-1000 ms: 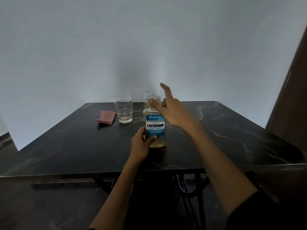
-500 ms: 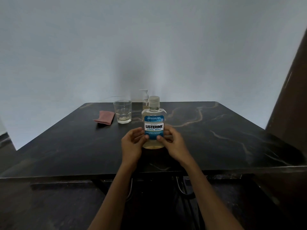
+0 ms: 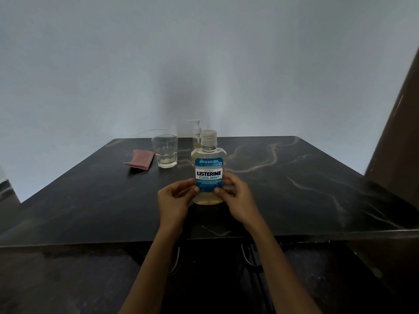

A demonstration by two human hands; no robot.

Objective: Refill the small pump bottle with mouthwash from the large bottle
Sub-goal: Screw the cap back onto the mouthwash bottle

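The large mouthwash bottle (image 3: pixel 209 168), clear with a blue Listerine label and a pale cap screwed on, stands upright near the table's front middle. A little yellowish liquid fills its bottom. My left hand (image 3: pixel 175 201) grips its lower left side and my right hand (image 3: pixel 238 200) grips its lower right side. Behind it, mostly hidden, stands the small pump bottle (image 3: pixel 196 134) with a white pump head, at the far edge of the table.
A clear drinking glass (image 3: pixel 165 151) stands left of the pump bottle. A folded pink cloth (image 3: pixel 140 162) lies farther left. The dark marbled table (image 3: pixel 306 189) ends at a pale wall; a dark brown panel (image 3: pixel 399 137) rises at the right.
One second ago my right hand was raised with fingers spread above the bottle; it has come down onto the bottle's lower right side. The left hand has kept its grip.
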